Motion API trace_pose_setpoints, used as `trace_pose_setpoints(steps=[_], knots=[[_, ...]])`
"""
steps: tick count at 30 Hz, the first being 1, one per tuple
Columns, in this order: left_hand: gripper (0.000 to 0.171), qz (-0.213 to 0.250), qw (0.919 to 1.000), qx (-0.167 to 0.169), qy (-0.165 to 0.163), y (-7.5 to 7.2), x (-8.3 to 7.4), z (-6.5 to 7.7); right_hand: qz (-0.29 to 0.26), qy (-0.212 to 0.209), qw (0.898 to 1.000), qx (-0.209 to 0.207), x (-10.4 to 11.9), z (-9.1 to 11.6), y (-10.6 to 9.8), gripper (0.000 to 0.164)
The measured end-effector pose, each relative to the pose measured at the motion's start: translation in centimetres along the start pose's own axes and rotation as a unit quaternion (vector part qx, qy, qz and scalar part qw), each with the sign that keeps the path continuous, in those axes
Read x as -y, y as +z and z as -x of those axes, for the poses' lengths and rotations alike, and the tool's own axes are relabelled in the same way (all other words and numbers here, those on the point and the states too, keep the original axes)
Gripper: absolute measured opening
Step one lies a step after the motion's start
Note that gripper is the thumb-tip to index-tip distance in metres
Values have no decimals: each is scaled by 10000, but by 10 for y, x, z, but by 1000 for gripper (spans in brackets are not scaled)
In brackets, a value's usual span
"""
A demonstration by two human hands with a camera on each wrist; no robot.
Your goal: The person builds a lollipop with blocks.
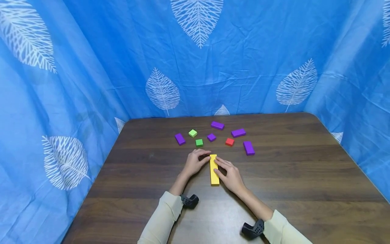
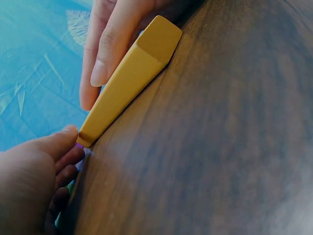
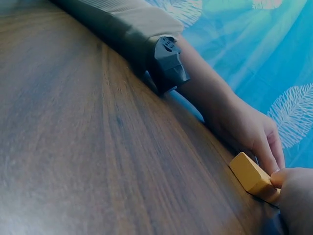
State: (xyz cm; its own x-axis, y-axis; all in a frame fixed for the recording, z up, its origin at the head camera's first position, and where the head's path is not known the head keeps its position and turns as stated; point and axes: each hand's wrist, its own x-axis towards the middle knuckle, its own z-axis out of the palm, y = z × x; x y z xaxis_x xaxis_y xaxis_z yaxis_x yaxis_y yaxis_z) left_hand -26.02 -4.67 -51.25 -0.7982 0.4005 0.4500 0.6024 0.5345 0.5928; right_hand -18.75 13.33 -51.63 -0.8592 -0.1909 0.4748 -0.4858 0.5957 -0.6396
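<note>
A long yellow block (image 1: 214, 174) lies flat on the table, its length running away from me. At its far left corner, my left hand (image 1: 193, 162) holds the block's end between thumb and index finger. My right hand (image 1: 232, 178) holds it from the right, with the thumb on the top and the fingertips farther along, near the far end. In the left wrist view the block (image 2: 127, 78) runs between the left thumb (image 2: 61, 141) and the right fingers (image 2: 110, 46). The right wrist view shows its near end (image 3: 247, 174), and my right hand hides part of it.
Beyond the hands lie several purple blocks (image 1: 248, 148), a red block (image 1: 230, 142), a green block (image 1: 199, 142) and a light green block (image 1: 193, 133). A blue curtain (image 1: 195, 81) hangs behind the brown wooden table (image 1: 137, 189). Both wrists wear black devices (image 1: 253, 229).
</note>
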Motion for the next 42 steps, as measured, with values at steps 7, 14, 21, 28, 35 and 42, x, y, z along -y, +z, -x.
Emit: trace_pose_setpoints(steps=[7,14,21,28,35,42], knots=[[23,384,9990,9,-243,-3,1,-1,68,-70,10000,0,2,1,0,35],[20,1198,9844,-1159,-565,-32,18,-12,39,-105,9999,-69,4,2,1,34],[26,362,9921,-968,-705,-93,62,-33,-11,-116,9999,-78,7,2,4,34],[37,-350,9898,825,-1105,-133,86,-51,2,-161,9998,-119,4,3,2,34],[39,-212,9716,1915,-1373,-135,91,-59,24,-227,9997,-102,3,3,1,34],[41,-542,9584,2456,-1350,-127,92,-64,65,-207,9997,-105,2,3,1,34]])
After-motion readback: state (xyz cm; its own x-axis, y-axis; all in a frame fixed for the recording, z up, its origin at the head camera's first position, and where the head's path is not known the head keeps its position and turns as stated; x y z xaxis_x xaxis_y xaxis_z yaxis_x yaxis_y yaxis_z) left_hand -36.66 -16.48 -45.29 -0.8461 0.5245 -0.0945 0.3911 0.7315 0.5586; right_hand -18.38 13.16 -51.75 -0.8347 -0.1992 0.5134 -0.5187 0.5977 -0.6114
